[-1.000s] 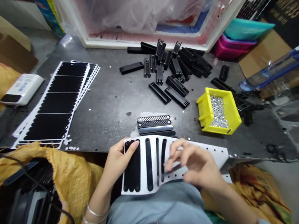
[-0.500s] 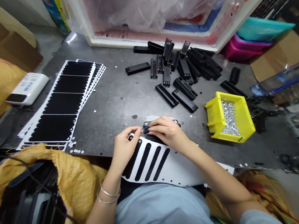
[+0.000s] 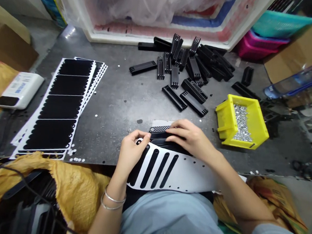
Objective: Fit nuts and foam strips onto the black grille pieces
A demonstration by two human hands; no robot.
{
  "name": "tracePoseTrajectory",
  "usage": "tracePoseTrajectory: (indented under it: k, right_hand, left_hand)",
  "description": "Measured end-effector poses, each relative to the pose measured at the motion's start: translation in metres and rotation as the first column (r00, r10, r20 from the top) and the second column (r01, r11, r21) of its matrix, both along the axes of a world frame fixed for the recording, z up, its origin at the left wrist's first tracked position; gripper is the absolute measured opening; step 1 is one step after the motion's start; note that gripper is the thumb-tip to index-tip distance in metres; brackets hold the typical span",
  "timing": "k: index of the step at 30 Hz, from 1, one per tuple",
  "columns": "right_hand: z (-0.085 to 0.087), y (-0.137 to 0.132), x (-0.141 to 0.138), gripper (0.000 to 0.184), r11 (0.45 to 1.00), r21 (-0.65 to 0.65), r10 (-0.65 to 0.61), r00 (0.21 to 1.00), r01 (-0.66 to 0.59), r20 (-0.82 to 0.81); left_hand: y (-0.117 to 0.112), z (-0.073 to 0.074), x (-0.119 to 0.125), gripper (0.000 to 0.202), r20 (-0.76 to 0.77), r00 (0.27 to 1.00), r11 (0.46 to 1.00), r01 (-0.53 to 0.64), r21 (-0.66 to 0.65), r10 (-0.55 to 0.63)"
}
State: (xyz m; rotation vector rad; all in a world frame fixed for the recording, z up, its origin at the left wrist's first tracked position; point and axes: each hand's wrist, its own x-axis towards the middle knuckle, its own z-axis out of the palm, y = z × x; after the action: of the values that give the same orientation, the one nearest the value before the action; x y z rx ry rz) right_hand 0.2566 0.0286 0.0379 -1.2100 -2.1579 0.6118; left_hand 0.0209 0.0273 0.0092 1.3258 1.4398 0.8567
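Observation:
My left hand (image 3: 132,151) pinches the upper left corner of a white backing sheet (image 3: 193,173) that carries several long black sticker strips. The sheet lies across my lap and the near table edge. My right hand (image 3: 190,137) rests with curled fingers on a small stack of narrow perforated metal and black strips (image 3: 159,129) lying on the grey table (image 3: 117,105). A black strip sits under its fingertips, which press down on it.
A pile of black ribbed plastic bars (image 3: 190,69) lies at the far centre. A yellow bin of small screws (image 3: 241,121) stands at the right. Sheets of black stickers (image 3: 58,106) are stacked at the left, beside a white device (image 3: 20,90). A yellow sack (image 3: 69,185) lies at my left.
One second ago my right hand was peeling at the sheet held up before me. It then moved forward onto the stack of strips and the sheet came down flat.

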Motion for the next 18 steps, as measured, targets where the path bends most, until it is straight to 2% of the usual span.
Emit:
tracePoseTrajectory:
  k: [2,4,7,12,15,18]
  right_hand:
    - [0.002,-0.004,0.017,0.015,0.991,-0.108,-0.089,0.994,0.081,-0.067]
    - [-0.001,-0.006,0.027,0.014,0.979,-0.161,-0.144,0.981,0.122,-0.132]
    - [-0.007,-0.007,0.030,0.015,0.981,-0.146,-0.156,0.971,0.130,-0.184]
    - [-0.012,-0.005,0.030,0.015,0.980,-0.167,-0.136,0.974,0.105,-0.181]
    - [-0.011,-0.008,0.028,0.014,0.990,-0.034,-0.142,0.985,0.139,-0.100]
    - [-0.004,-0.023,0.014,0.018,0.955,0.165,-0.244,0.969,0.246,-0.033]
  left_hand:
    - [0.000,-0.001,-0.001,0.021,0.006,1.000,1.000,0.003,0.007,-0.003]
    - [0.000,-0.002,-0.001,0.022,0.004,1.000,1.000,-0.001,0.020,0.001]
    - [0.000,-0.002,-0.001,0.022,-0.004,1.000,1.000,-0.010,0.029,0.010]
    - [0.002,0.001,-0.001,0.024,-0.027,1.000,0.999,-0.011,0.042,0.012]
    - [0.001,0.001,0.000,0.025,-0.048,0.999,0.998,-0.021,0.052,0.024]
    - [-0.007,0.003,0.004,0.025,-0.064,0.994,0.993,-0.085,0.082,0.091]
